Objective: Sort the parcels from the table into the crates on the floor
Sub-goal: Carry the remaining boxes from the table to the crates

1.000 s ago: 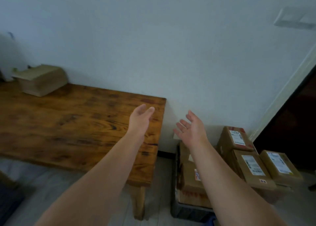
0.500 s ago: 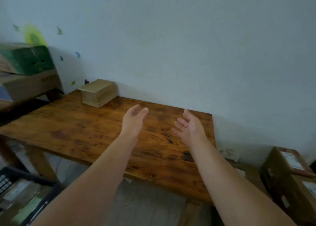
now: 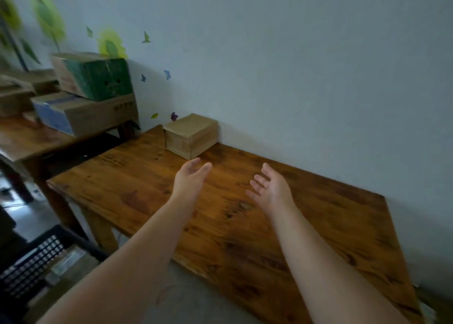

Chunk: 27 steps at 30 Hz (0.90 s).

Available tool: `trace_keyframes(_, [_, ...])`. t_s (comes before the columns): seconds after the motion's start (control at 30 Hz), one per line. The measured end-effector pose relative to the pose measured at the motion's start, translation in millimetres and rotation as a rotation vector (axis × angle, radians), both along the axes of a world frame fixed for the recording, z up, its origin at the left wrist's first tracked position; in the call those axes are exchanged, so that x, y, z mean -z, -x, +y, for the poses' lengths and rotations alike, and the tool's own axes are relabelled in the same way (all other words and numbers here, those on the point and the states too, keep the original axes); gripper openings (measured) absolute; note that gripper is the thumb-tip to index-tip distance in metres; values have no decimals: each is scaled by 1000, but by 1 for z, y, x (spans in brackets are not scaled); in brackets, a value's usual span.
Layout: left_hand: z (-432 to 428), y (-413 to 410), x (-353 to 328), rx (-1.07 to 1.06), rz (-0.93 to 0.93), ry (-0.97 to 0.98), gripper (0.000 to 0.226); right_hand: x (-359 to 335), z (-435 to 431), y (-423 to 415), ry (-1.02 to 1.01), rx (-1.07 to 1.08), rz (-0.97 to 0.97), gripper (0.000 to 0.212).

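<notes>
- Parcel [image 3: 191, 135]: one small cardboard box, plain tan-brown, squat and roughly cube-shaped. The top is flat and closed, with darker edging along the lower front sides. No label can be made out.
- Location of parcel: far left corner of the table [image 3: 245, 238], standing upright, its back close against the wall and a corner turned toward the viewer.
- Table: dark-stained wood with strong grain, set along the pale wall.
- Left hand [image 3: 190, 179]: held above the table top just in front of the parcel and not touching it. The fingers are straight and pressed together, the palm faces inward, and it holds nothing.
- Right hand [image 3: 270, 188]: held above the table to the right of the left hand, well apart from the parcel. The fingers are straight and slightly spread, the palm is turned inward and up, and it holds nothing.
- Crate [image 3: 36, 257]: black lattice-walled, on the floor at the lower left beside the table leg, with cardboard packages lying inside.
- Side table [image 3: 29, 139]: to the left, bearing a blue-sided carton [image 3: 83, 114] with a green box [image 3: 98, 78] stacked tilted on top.
</notes>
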<state>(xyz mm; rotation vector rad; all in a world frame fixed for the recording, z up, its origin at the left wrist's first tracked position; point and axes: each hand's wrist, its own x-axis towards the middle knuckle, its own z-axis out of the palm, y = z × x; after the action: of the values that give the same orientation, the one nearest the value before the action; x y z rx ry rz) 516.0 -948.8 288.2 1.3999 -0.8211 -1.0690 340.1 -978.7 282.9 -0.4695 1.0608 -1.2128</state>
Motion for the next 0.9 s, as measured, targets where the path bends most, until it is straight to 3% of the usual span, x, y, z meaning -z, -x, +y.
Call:
trace_keyframes(0.3, [-103, -100, -16, -121, -115, -33, 46, -13, -143, -111, -19, -97, -10, 50])
trace_keyframes(0.5, [-147, -148, -6, -158, -113, -65, 41, -8, -194, -164, -32, -174, 58, 57])
trace_keyframes(0.9, [-291, -257, 34, -20, -86, -135, 40, 20, -293, -248, -103, 21, 204, 53])
